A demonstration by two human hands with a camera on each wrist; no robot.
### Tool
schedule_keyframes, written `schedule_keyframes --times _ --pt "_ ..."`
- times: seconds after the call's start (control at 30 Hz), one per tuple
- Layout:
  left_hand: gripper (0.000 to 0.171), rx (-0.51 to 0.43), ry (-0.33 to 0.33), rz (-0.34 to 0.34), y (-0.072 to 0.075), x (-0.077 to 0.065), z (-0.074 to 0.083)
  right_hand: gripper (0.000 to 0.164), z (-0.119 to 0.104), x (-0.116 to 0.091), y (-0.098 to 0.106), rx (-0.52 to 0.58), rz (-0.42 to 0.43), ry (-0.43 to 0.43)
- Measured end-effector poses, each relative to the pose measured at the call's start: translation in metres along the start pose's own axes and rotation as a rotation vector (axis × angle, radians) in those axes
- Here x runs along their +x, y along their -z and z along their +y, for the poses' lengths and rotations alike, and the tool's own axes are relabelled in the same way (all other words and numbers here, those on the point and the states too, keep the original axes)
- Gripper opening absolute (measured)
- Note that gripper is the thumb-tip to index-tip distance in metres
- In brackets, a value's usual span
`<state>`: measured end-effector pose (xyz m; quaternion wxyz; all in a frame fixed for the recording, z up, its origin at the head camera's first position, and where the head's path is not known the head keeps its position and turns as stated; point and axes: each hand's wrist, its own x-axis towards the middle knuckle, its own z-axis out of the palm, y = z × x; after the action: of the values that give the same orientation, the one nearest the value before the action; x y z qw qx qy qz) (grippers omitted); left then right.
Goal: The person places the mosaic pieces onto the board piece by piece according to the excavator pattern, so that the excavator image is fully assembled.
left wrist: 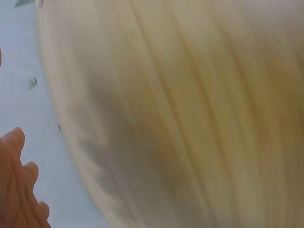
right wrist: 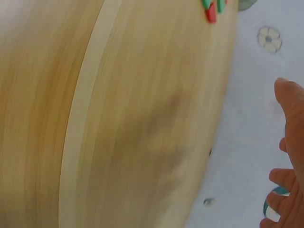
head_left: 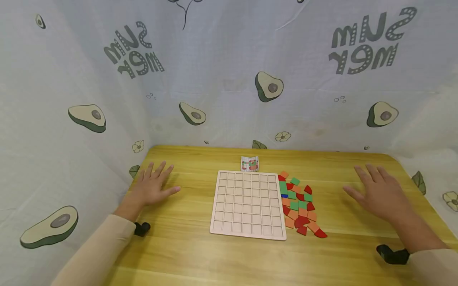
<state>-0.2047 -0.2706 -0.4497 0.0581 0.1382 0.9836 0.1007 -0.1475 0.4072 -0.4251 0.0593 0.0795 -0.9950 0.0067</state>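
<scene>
Avocado-print cloth (head_left: pixel 229 51) backs the counter (head_left: pixel 179 254). Mid-counter lies a grid board (head_left: pixel 248 204), cells all unfilled, sides running roughly twelve to six, no clear long axis; coloured tiles (head_left: pixel 294 205) lie loose at three o'clock, a card (head_left: pixel 249 163) at twelve. Left hand (head_left: pixel 151 188) at nine, right hand (head_left: pixel 383 196) past the tiles: both empty, fingers spread.

Head view: bright, even, diffuse light; grid board (head_left: pixel 247 204) legible. Wrist views: tabletop (left wrist: pixel 213 118) grain smeared, edge bowed by lens distortion; soft, diffuse shadows (right wrist: pixel 156 123); pale glare toward one upper corner each.
</scene>
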Motion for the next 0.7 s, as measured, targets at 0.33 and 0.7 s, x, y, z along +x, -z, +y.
schedule_keyframes --times 0.33,0.7 --pt "0.090 -0.088 -0.039 0.005 -0.021 0.003 0.040 0.066 -0.074 0.007 -0.002 0.178 0.014 0.013" --pt "0.086 -0.242 -0.055 -0.049 -0.038 0.003 0.096 0.036 -0.144 0.020 -0.022 0.324 -0.133 -0.097"
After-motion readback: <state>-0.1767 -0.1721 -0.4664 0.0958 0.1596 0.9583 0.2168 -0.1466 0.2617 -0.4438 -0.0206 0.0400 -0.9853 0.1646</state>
